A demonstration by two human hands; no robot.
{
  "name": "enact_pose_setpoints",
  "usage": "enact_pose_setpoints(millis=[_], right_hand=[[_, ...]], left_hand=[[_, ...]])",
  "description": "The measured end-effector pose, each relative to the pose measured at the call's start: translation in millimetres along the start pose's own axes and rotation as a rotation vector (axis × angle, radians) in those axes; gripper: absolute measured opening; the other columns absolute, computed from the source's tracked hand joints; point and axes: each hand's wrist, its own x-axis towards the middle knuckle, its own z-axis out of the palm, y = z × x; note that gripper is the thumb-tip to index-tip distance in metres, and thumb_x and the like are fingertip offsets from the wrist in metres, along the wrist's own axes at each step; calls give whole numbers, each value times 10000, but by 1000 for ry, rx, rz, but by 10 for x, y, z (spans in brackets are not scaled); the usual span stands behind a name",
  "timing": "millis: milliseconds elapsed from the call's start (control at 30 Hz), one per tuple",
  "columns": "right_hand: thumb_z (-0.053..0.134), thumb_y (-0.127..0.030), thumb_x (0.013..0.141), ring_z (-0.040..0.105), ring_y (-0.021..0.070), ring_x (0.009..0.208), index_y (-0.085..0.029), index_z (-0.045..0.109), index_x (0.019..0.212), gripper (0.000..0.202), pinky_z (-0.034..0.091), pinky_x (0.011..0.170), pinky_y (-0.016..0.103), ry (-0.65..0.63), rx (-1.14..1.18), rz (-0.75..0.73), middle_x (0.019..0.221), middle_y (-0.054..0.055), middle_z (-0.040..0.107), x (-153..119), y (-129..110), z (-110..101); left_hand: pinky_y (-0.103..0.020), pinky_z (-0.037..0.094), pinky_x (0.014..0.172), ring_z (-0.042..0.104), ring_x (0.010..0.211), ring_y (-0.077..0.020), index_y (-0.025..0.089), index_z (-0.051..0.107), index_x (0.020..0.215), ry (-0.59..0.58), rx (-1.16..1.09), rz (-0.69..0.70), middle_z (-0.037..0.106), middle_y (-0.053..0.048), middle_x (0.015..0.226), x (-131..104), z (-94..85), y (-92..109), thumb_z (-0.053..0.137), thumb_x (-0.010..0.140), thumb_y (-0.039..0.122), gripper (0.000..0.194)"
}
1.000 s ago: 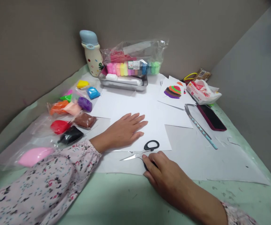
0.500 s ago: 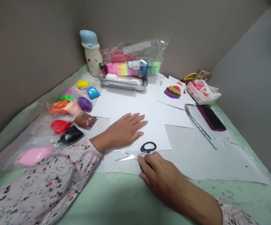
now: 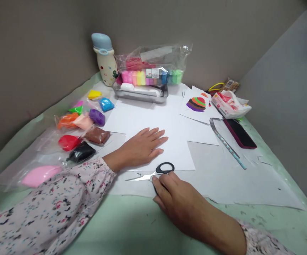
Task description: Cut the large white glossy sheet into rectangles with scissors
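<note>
My left hand (image 3: 143, 147) lies flat with its fingers stretched out on a white sheet of paper (image 3: 177, 156). Just below the sheet's front edge, my right hand (image 3: 169, 191) grips a pair of scissors (image 3: 145, 177) by the lower handle. The blades point left, and the upper black handle loop shows above my fingers. Part of the lower loop is hidden in my hand. Left of my left hand lie small bags of coloured clay, among them a black one (image 3: 81, 152), a brown one (image 3: 98, 136) and a pink one (image 3: 42, 176).
At the back stand a bottle (image 3: 105, 63) and a metal tray (image 3: 140, 95) beneath a bag of coloured clay (image 3: 153, 76). To the right lie a striped drawing (image 3: 196, 104), a fork (image 3: 224, 141), a phone (image 3: 240, 134) and a tissue pack (image 3: 230, 106). Walls close in the table.
My right hand and the scissors have shifted slightly left. My left hand stays flat on the paper.
</note>
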Motion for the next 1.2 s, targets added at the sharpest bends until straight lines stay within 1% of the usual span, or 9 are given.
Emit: enact_pose_setpoints(millis=[100, 233, 400, 633, 800, 967, 1067, 1133, 1200], right_hand=[[474, -193, 995, 534, 247, 804, -90, 588, 1142, 213, 504, 615, 373, 24, -4, 15, 990, 141, 610, 24, -6, 15], [438, -165, 1005, 522, 243, 804, -61, 590, 1129, 221, 489, 611, 368, 82, -7, -20, 980, 153, 604, 139, -32, 21], [493, -191, 982, 507, 237, 754, -63, 585, 1122, 211, 455, 544, 351, 22, -42, -42, 947, 139, 592, 125, -74, -21], [426, -177, 1007, 514, 242, 781, -77, 588, 1089, 207, 456, 553, 354, 42, 3, -32, 950, 141, 595, 210, -65, -20], [449, -191, 1004, 514, 235, 779, -84, 585, 1094, 195, 462, 542, 347, -27, -22, -47, 973, 140, 600, 171, -101, -21], [444, -217, 1012, 512, 239, 785, -96, 579, 1085, 195, 453, 541, 347, 11, 7, -25, 961, 140, 594, 193, -72, -6], [424, -206, 1017, 505, 233, 769, -96, 582, 1060, 197, 424, 535, 344, 3, 5, -39, 956, 141, 589, 248, -84, -33], [449, -181, 991, 496, 225, 751, -105, 585, 1043, 164, 409, 538, 343, -26, -11, -59, 951, 131, 588, 250, -129, -68], [496, -115, 915, 476, 215, 722, -111, 592, 1032, 151, 405, 550, 347, -68, -29, -113, 935, 110, 586, 215, -194, -101]], left_hand=[[-412, 116, 1212, 197, 1522, -214, 257, 334, 1536, -8, -9, 2, 299, -28, 1647, 2, -3, -3, 276, 1055, 454, 523], [-420, 117, 1212, 189, 1524, -220, 254, 331, 1540, -12, -23, -1, 294, -31, 1650, -1, -6, -11, 264, 1057, 456, 527], [-433, 125, 1212, 195, 1522, -226, 252, 331, 1537, -6, -24, 8, 291, -36, 1650, -3, 11, -20, 264, 1057, 457, 526], [-440, 124, 1212, 182, 1526, -229, 252, 328, 1539, -24, -30, -2, 284, -36, 1653, 4, 0, -19, 275, 1057, 453, 525], [-431, 128, 1210, 189, 1524, -221, 255, 332, 1533, -17, -27, -2, 290, -36, 1650, 4, -2, -17, 271, 1056, 452, 520], [-428, 122, 1209, 197, 1522, -223, 263, 326, 1536, -16, -16, 4, 291, -30, 1651, 11, 19, -27, 263, 1055, 460, 524], [-422, 117, 1208, 194, 1522, -229, 258, 333, 1535, -16, -10, 0, 299, -31, 1648, 11, 26, -32, 262, 1054, 464, 528], [-421, 117, 1210, 191, 1523, -228, 253, 331, 1536, -13, -15, 5, 296, -33, 1649, 8, 28, -35, 257, 1056, 461, 528], [-422, 117, 1212, 188, 1524, -223, 252, 323, 1538, -9, -20, 12, 290, -34, 1651, 5, 28, -37, 257, 1057, 455, 526]])
